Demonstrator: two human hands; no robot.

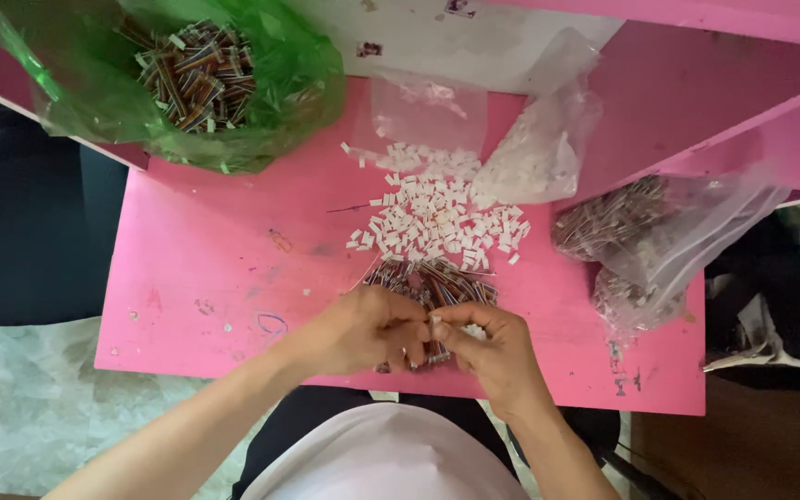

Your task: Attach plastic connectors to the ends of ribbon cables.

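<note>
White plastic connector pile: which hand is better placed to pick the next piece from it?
Probably the right hand: it sits just below the pile of small white plastic connectors, whereas the left hand lies further left.

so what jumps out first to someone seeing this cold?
The bright pink tabletop, with a loose heap of small white plastic pieces at its centre. Just below it, the left hand and right hand meet over a pile of thin striped wire bundles. At top left, a crumpled green plastic bag holds more bundles.

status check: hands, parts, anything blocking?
Left hand and right hand together, pinching small wire pieces. White connector pile just beyond. Nothing in the way.
</note>
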